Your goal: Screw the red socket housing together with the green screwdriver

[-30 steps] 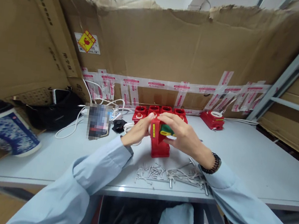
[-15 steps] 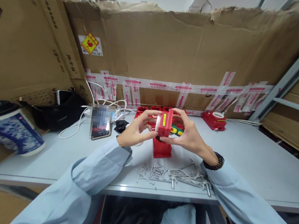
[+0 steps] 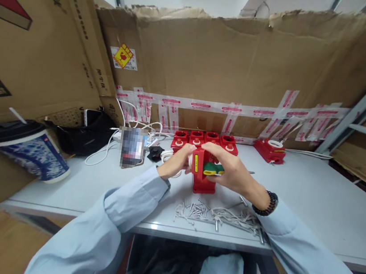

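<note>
My left hand point(image 3: 175, 164) and my right hand point(image 3: 232, 170) both grip a red plastic box part point(image 3: 199, 162) with a yellow label on its side, held just above a second red part point(image 3: 204, 185) standing on the table. My right hand also holds a green and yellow tool handle point(image 3: 214, 169) against the red part. A pile of small metal screws point(image 3: 193, 211) and longer pins point(image 3: 240, 217) lies on the table in front of my hands.
A row of red box parts point(image 3: 204, 140) stands behind my hands, another red part point(image 3: 272, 148) farther right. A phone point(image 3: 133, 147), white cables point(image 3: 114, 146), a black bag point(image 3: 82, 132) and a blue paper cup point(image 3: 29, 152) lie left. Cardboard walls surround the white table point(image 3: 322, 205).
My hands lifted the red part up off the lower one half a second ago and have now brought it back down close to it. The camera view shifted slightly left.
</note>
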A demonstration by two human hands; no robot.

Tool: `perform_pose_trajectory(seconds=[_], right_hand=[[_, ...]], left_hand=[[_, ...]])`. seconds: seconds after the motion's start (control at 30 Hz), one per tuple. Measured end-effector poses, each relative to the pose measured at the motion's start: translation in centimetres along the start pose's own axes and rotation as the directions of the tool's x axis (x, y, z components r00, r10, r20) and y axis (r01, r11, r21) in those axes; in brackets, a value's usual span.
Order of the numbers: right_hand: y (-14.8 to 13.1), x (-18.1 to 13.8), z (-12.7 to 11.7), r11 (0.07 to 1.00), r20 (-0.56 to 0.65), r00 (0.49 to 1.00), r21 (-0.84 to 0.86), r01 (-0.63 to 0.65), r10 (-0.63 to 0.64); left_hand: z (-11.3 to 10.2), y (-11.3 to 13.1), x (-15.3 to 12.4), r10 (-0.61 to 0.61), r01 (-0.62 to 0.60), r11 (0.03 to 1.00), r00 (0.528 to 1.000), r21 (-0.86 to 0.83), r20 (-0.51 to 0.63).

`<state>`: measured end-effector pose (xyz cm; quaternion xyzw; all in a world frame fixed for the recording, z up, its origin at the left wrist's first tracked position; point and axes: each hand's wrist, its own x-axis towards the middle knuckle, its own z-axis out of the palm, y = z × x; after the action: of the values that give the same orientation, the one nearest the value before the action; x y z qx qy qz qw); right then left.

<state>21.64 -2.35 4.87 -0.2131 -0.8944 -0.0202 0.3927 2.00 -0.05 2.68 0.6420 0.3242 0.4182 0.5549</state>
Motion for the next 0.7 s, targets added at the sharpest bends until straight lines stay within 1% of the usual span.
perform_pose_trajectory(seconds=[0.03,0.07,0.1,0.13,0.17,0.2,0.23,0.27,0.3,0.33,0.4,0.47,0.53,0.6,0.7], right_hand=[[-0.1,0.0,0.0,1.0,0.01,1.0,0.001,0.002,-0.002],[-0.1,0.0,0.0,1.0,0.014,1.0,0.011,-0.017,0.017],[-0.2,0.0,0.0,0.998,0.01,0.999,0.026,-0.05,0.05],[-0.2,0.0,0.0,0.995,0.001,0.996,0.045,-0.09,0.09],[-0.2,0.0,-0.1,0.989,-0.01,0.991,0.066,-0.132,0.133],[-0.1,0.1,-0.1,0.981,-0.023,0.984,0.091,-0.171,0.174],[-0.1,0.1,-0.2,0.971,-0.037,0.977,0.121,-0.204,0.21],[0.0,0.1,-0.2,0.96,-0.052,0.969,0.156,-0.232,0.242],[0.1,0.1,-0.2,0.947,-0.062,0.96,0.194,-0.256,0.272],[0.2,0.1,-0.3,0.933,-0.064,0.952,0.231,-0.278,0.299],[0.3,0.2,-0.3,0.901,-0.049,0.936,0.295,-0.319,0.347],[0.3,0.2,-0.4,0.873,-0.024,0.921,0.33,-0.359,0.388],[0.3,0.2,-0.4,0.861,-0.011,0.913,0.338,-0.38,0.407],[0.2,0.2,-0.4,0.866,-0.01,0.917,0.332,-0.374,0.4],[0.2,0.2,-0.3,0.903,-0.025,0.941,0.293,-0.315,0.337]], left_hand=[[-0.1,0.0,0.0,-0.077,0.077,0.997,0.997,0.022,-0.002],[-0.2,0.0,0.0,-0.115,0.116,0.992,0.993,0.055,-0.029],[-0.3,0.2,-0.1,-0.095,0.102,0.991,0.993,0.09,-0.076],[-0.5,0.3,-0.3,-0.015,0.03,0.992,0.993,0.124,-0.119],[-0.6,0.5,-0.5,0.108,-0.085,0.983,0.984,0.161,-0.139],[-0.7,0.7,-0.7,0.245,-0.218,0.956,0.961,0.195,-0.126],[-0.7,0.9,-0.9,0.362,-0.339,0.916,0.929,0.215,-0.076],[-0.7,1.0,-1.0,0.442,-0.431,0.875,0.897,0.22,0.001],[-0.7,1.1,-1.2,0.486,-0.491,0.843,0.87,0.218,0.08],[-0.8,1.1,-1.2,0.503,-0.522,0.824,0.853,0.218,0.14],[-0.9,1.0,-1.3,0.502,-0.535,0.816,0.844,0.219,0.189],[-1.1,0.9,-1.2,0.487,-0.519,0.825,0.854,0.224,0.185],[-1.4,0.9,-1.1,0.454,-0.484,0.85,0.873,0.207,0.177],[-1.5,1.0,-1.2,0.405,-0.432,0.885,0.899,0.174,0.169],[-1.4,0.9,-1.2,0.333,-0.348,0.926,0.936,0.149,0.117]])
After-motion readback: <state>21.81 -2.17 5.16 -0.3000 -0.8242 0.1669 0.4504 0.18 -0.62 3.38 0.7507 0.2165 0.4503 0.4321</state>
